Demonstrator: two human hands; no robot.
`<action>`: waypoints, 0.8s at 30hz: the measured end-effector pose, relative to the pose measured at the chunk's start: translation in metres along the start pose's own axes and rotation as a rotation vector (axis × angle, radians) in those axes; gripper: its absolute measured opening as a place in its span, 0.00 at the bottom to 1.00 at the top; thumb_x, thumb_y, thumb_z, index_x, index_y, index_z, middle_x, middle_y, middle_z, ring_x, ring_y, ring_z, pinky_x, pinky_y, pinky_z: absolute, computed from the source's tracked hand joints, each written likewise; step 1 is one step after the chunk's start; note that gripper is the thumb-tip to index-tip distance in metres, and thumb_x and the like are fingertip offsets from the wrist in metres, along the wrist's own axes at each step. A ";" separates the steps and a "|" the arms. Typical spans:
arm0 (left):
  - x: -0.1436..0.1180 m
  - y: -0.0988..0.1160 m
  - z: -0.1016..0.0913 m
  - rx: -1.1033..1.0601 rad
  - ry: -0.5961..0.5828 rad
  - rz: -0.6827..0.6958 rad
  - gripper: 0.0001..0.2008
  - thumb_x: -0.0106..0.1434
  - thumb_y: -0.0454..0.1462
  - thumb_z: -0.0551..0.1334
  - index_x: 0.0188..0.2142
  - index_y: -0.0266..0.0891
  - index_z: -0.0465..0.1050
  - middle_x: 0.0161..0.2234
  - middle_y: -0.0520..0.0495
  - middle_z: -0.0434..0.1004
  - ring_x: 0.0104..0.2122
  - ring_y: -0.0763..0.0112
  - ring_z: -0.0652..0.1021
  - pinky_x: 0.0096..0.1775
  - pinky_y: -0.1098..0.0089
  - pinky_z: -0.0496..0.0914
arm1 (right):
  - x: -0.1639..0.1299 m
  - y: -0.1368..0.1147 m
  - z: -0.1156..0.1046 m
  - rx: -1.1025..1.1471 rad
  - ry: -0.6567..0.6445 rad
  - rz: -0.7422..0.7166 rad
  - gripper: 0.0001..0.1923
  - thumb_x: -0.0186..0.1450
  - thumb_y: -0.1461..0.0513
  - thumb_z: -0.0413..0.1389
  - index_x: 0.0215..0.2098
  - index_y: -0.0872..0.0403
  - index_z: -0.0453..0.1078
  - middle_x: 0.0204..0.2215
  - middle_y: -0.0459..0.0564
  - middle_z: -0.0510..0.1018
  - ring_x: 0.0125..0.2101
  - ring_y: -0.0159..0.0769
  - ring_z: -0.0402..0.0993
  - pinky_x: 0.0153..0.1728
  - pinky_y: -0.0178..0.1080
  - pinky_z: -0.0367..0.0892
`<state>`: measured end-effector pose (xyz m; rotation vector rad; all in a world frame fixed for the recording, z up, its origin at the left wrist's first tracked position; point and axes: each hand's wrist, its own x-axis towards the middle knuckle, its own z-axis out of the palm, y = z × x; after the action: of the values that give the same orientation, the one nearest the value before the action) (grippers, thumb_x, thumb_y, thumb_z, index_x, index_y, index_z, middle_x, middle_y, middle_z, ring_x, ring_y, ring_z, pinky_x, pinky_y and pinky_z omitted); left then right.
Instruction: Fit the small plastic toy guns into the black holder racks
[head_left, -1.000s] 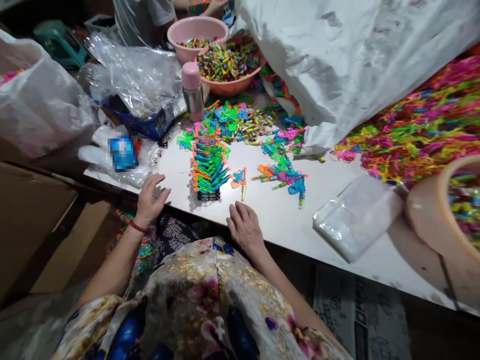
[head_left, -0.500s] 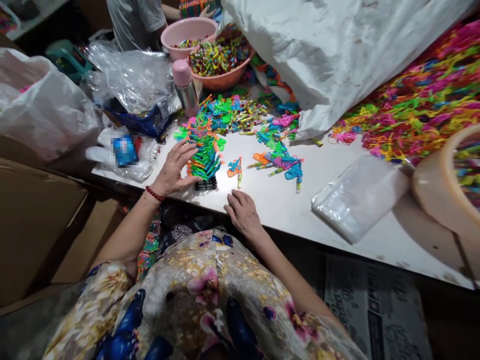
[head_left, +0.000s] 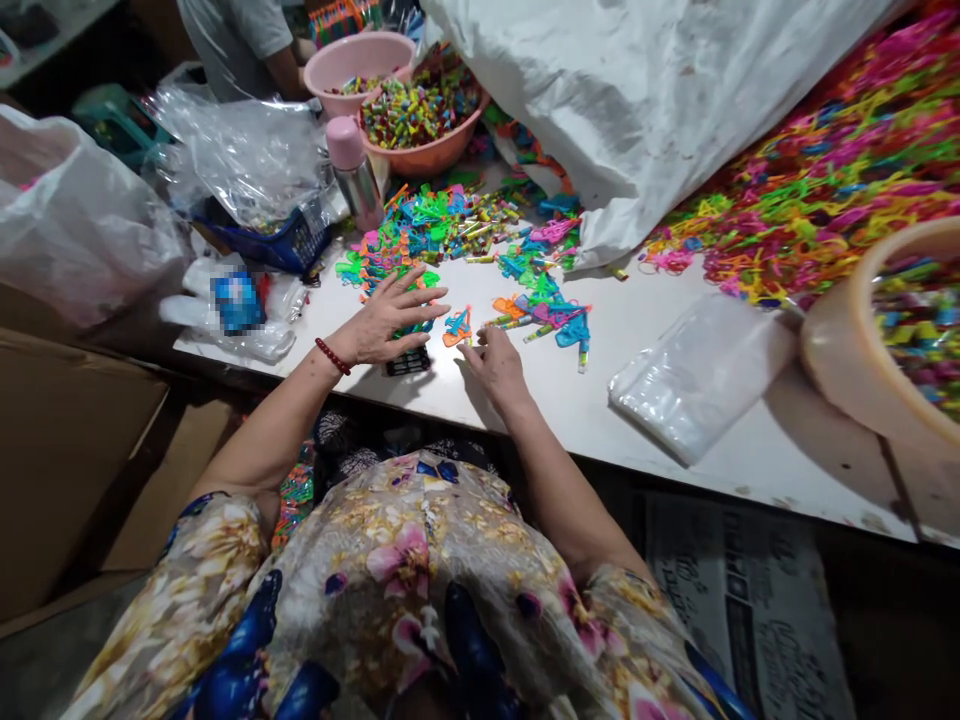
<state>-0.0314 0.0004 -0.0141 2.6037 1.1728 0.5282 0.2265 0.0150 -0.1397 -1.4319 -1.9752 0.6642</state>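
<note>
My left hand (head_left: 386, 322) is open, fingers spread, its palm down over a dense stack of colourful plastic toy pieces (head_left: 412, 325) that it mostly hides. Under the front of that stack a black rack-like piece (head_left: 407, 360) shows near the table edge. To the right lies one small blue and orange plastic toy (head_left: 457, 328) with a short tube at its lower end. My right hand (head_left: 499, 365) is curled, thumb and forefinger at that tube, which they largely cover. Beyond my right fingertips lie several similar toys with tubes (head_left: 551, 315).
Behind are loose toys and tubes (head_left: 465, 220), a pink-capped flask (head_left: 352, 175), an orange basin (head_left: 435, 150) and a blue basket (head_left: 300, 235). Clear plastic bags (head_left: 694, 380) and a peach tub (head_left: 840, 340) stand right. A white sack (head_left: 600, 110) lies behind; another person (head_left: 240, 45) sits far back.
My left hand has moved right and over the stack, fingers spreading. My right hand has reached forward to the small toy's tube. The whole view has shifted slightly.
</note>
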 end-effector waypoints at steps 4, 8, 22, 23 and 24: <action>0.010 0.003 0.005 -0.006 -0.044 -0.040 0.21 0.73 0.48 0.59 0.63 0.51 0.72 0.68 0.46 0.69 0.75 0.48 0.54 0.70 0.37 0.45 | 0.006 -0.004 0.007 -0.095 -0.013 0.022 0.17 0.68 0.54 0.58 0.49 0.56 0.67 0.42 0.59 0.76 0.38 0.46 0.72 0.41 0.45 0.68; 0.015 0.010 0.004 -0.001 -0.079 -0.075 0.22 0.72 0.46 0.60 0.63 0.47 0.72 0.67 0.42 0.71 0.72 0.46 0.60 0.69 0.35 0.50 | 0.006 -0.004 0.007 -0.159 -0.012 0.027 0.13 0.68 0.60 0.55 0.49 0.57 0.68 0.43 0.62 0.78 0.40 0.49 0.73 0.42 0.45 0.67; 0.023 0.001 0.002 0.019 -0.099 -0.003 0.19 0.71 0.40 0.59 0.59 0.44 0.75 0.64 0.43 0.74 0.71 0.50 0.63 0.71 0.36 0.48 | -0.003 -0.010 -0.008 0.215 -0.032 0.172 0.14 0.64 0.57 0.55 0.42 0.55 0.78 0.34 0.52 0.79 0.33 0.37 0.71 0.39 0.40 0.67; 0.023 0.002 0.003 0.017 -0.095 -0.011 0.18 0.70 0.39 0.59 0.58 0.44 0.75 0.63 0.43 0.75 0.71 0.50 0.63 0.70 0.36 0.50 | -0.004 -0.013 -0.008 0.239 -0.037 0.178 0.13 0.65 0.57 0.54 0.40 0.55 0.78 0.33 0.51 0.79 0.32 0.37 0.71 0.38 0.40 0.67; 0.023 0.002 0.003 0.015 -0.094 -0.018 0.18 0.70 0.39 0.59 0.57 0.43 0.76 0.63 0.42 0.76 0.71 0.50 0.64 0.70 0.36 0.50 | -0.005 -0.016 -0.009 0.267 -0.044 0.186 0.13 0.65 0.57 0.53 0.38 0.54 0.77 0.32 0.50 0.79 0.31 0.36 0.70 0.36 0.39 0.66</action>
<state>-0.0147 0.0163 -0.0109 2.5972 1.1725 0.3905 0.2237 0.0064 -0.1237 -1.4544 -1.7214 1.0095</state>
